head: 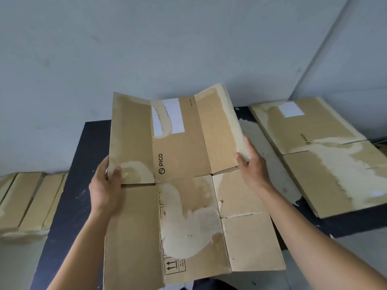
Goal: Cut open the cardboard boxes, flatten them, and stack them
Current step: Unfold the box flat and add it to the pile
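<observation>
Both hands are closed on the box (180,155), one per side. The left hand (106,183) pinches the left flap's edge, thumb on the face, and the right hand (251,164) grips the right flap's edge. In the head view the box is cut open, its far half raised over the dark counter (83,185). It looks light, stiff in the panels, floppy at the creases and torn near the right crease, so the outer edges seem the safest hold. A stack (314,143) of flattened ones lies to the right.
</observation>
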